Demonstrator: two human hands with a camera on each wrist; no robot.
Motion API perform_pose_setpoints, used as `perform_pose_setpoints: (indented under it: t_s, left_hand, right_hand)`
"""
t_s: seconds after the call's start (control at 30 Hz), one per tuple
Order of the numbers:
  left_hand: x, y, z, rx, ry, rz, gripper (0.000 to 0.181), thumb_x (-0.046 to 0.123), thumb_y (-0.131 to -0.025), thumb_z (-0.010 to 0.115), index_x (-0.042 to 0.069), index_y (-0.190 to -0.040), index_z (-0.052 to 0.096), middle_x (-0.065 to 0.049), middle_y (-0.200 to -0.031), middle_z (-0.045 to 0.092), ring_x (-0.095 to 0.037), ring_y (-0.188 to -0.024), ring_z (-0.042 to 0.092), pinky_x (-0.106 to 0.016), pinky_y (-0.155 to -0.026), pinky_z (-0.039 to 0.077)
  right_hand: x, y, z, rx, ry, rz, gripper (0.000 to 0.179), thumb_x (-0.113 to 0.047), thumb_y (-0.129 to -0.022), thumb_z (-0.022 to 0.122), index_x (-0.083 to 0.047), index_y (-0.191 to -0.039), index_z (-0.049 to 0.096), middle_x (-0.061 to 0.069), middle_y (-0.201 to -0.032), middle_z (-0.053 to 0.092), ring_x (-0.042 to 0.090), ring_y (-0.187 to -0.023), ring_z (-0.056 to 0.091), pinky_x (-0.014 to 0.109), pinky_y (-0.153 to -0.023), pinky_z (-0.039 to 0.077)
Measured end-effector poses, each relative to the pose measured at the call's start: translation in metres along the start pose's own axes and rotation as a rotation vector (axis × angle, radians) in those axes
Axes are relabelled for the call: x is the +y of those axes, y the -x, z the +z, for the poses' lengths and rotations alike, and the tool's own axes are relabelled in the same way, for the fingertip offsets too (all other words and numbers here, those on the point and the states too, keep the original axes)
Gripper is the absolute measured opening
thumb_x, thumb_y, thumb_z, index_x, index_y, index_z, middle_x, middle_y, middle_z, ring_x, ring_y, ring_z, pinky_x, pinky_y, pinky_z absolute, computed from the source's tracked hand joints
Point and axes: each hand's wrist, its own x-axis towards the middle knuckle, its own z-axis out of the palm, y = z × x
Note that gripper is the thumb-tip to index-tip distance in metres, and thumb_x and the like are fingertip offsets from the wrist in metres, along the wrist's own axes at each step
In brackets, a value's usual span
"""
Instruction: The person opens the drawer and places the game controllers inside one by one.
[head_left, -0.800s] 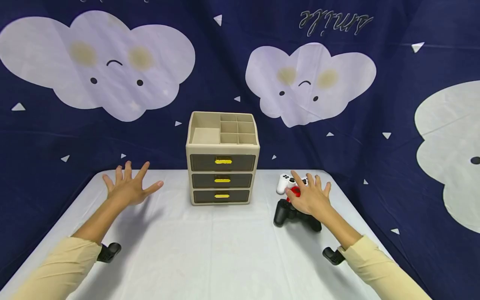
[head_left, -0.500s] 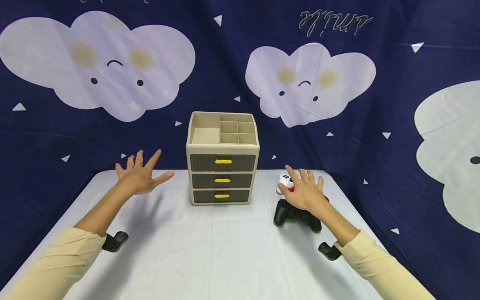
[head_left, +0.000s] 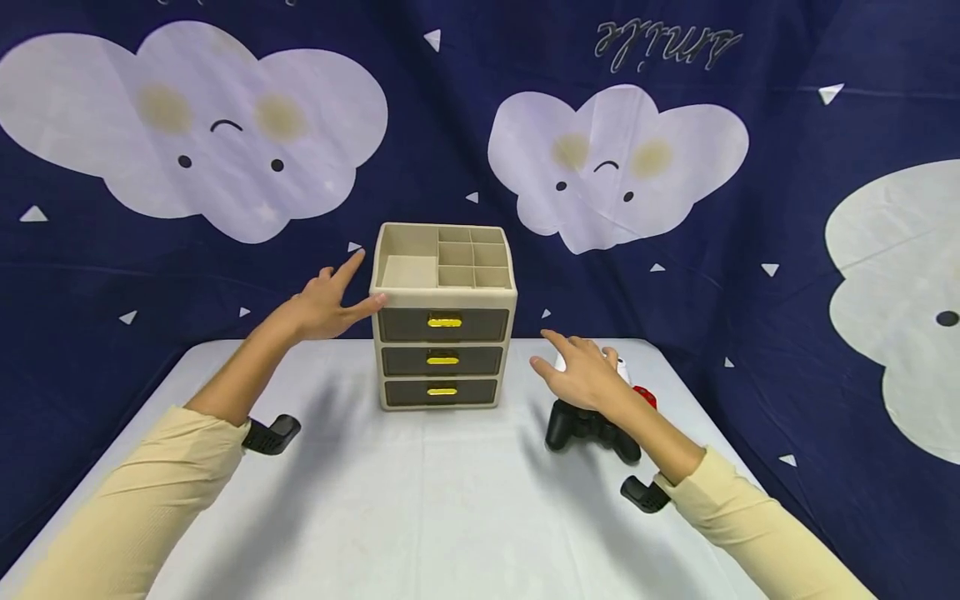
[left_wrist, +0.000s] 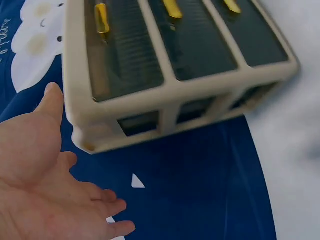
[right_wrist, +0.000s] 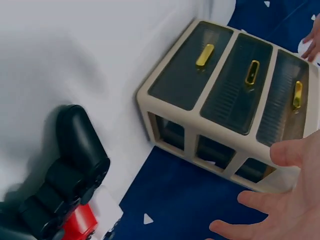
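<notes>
A beige desktop organizer with three dark drawers and yellow handles stands at the table's back. Its open top is divided into compartments. My left hand is raised at its upper left side, thumb and fingers spread. The left thumb tip is close to the organizer's edge; whether it touches, I cannot tell. My right hand hovers to the right of the organizer with fingers extended, above a black game controller. That hand partly hides a white controller and a red one. Neither hand holds anything.
The table has a white cover. Behind it hangs a dark blue curtain with cloud faces and small white triangles. Each sleeved wrist carries a black camera, the left one and the right one.
My left hand has moved up and right, from over the table's left side to the organizer's upper left. The right hand has shifted slightly left, towards the organizer. The organizer and controllers stay put.
</notes>
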Motion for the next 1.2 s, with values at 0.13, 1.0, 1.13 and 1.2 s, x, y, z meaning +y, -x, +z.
perform_pose_setpoints:
  t_s: [0.13, 1.0, 1.13, 1.2]
  left_hand:
    - [0.009, -0.008, -0.002, -0.03, 0.138, 0.01, 0.094, 0.057, -0.104, 0.047, 0.019, -0.162, -0.016, -0.033, -0.166, -0.004, -0.057, -0.151, 0.002, -0.076, -0.117, 0.015]
    - [0.016, -0.029, 0.008, 0.034, 0.588, -0.111, 0.086, 0.032, -0.105, 0.059, 0.029, -0.165, -0.002, -0.028, -0.163, 0.026, -0.049, -0.135, 0.051, -0.056, -0.108, 0.048]
    - [0.015, -0.03, 0.011, 0.058, 0.583, -0.107, 0.086, 0.034, -0.103, 0.062, 0.032, -0.165, 0.002, -0.027, -0.16, 0.032, -0.047, -0.13, 0.056, -0.054, -0.105, 0.051]
    - [0.015, -0.03, 0.012, 0.064, 0.578, -0.107, 0.086, 0.036, -0.102, 0.062, 0.033, -0.165, 0.003, -0.027, -0.16, 0.033, -0.046, -0.128, 0.058, -0.054, -0.104, 0.052]
  right_hand:
    - [-0.009, -0.002, -0.002, 0.009, -0.06, -0.015, 0.062, -0.051, -0.101, 0.049, -0.018, -0.153, 0.047, 0.016, -0.149, 0.055, 0.039, -0.139, 0.049, 0.065, -0.101, 0.031]
    - [-0.06, -0.035, -0.002, -0.237, -0.818, 0.086, 0.048, -0.038, -0.101, 0.059, -0.004, -0.135, 0.061, 0.024, -0.123, 0.069, 0.039, -0.112, 0.067, 0.035, -0.091, 0.059]
    - [-0.065, -0.041, 0.0, -0.256, -0.915, 0.124, 0.047, -0.036, -0.101, 0.06, -0.002, -0.135, 0.062, 0.024, -0.123, 0.07, 0.039, -0.112, 0.067, 0.036, -0.092, 0.06]
    - [-0.067, -0.044, 0.001, -0.267, -0.949, 0.131, 0.046, -0.035, -0.101, 0.059, -0.002, -0.133, 0.064, 0.023, -0.122, 0.07, 0.038, -0.112, 0.068, 0.036, -0.093, 0.06]
